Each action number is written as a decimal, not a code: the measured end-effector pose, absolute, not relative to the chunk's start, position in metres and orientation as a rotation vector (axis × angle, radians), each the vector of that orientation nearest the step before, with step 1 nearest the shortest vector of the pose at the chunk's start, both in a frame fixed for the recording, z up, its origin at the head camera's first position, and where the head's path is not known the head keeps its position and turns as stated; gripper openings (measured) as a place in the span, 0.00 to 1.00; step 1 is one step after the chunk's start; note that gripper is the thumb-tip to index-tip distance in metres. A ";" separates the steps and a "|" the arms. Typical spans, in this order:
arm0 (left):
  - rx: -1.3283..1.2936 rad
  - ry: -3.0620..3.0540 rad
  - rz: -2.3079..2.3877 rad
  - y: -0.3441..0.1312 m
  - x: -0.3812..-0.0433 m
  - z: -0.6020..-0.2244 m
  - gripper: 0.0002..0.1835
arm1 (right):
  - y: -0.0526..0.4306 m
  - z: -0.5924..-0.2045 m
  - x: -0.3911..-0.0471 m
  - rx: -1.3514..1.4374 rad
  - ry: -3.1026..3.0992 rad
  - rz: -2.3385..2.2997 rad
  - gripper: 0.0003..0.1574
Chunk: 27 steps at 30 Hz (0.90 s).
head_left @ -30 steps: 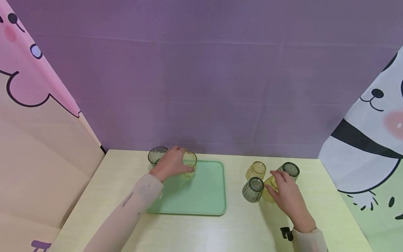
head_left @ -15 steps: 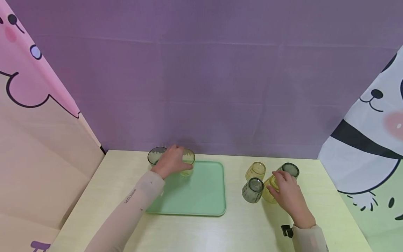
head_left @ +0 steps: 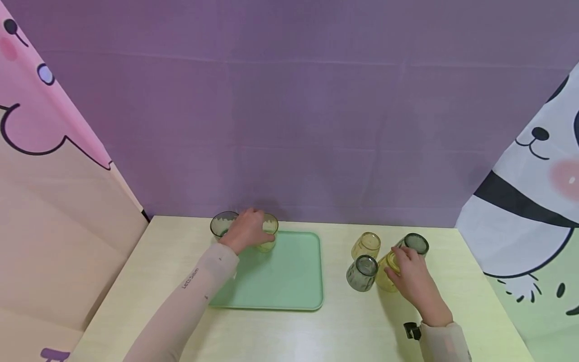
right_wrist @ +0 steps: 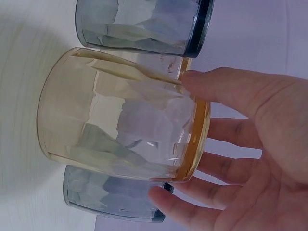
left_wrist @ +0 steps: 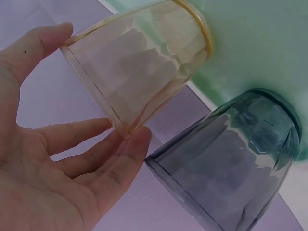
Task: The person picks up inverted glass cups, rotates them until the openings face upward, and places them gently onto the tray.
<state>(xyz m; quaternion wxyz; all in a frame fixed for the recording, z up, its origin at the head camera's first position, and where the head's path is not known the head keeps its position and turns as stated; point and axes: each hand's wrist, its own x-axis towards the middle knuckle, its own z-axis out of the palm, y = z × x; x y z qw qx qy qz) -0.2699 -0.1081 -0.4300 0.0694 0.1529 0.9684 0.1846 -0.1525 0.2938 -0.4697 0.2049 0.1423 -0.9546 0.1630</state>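
In the head view, my left hand (head_left: pixel 246 232) holds an upright yellow-tinted glass (head_left: pixel 270 224) at the back left of a green tray (head_left: pixel 289 281). The left wrist view shows thumb and fingertips round the rim of that yellow glass (left_wrist: pixel 134 67). A grey glass (left_wrist: pixel 240 159) stands upright close beside it. On the right, my right hand (head_left: pixel 417 285) grips an upside-down yellow glass (head_left: pixel 385 275) by its raised base. In the right wrist view, the thumb presses on the thick base of this yellow glass (right_wrist: pixel 120 115), with fingers on the other side.
Around the right hand stand other upside-down glasses: a yellow one (head_left: pixel 366 245) behind, a grey one (head_left: pixel 362 274) to the left, and a grey one (head_left: pixel 417 244) at the back right. A purple cloth (head_left: pixel 307 125) hangs behind the table's far edge.
My left hand and its yellow glass have shifted slightly left and back, nearer the grey glass. The right thumb and fingers have drawn in a little on the yellow glass's base.
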 end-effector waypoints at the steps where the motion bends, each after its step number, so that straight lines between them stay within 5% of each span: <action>1: 0.460 2.915 0.547 -0.108 -0.270 -0.429 0.36 | 0.294 -0.469 -0.153 0.399 -2.661 0.458 0.30; 27: 0.441 2.999 0.706 -0.114 -0.239 -0.416 0.47 | 0.294 -0.469 -0.149 0.470 -2.566 0.435 0.30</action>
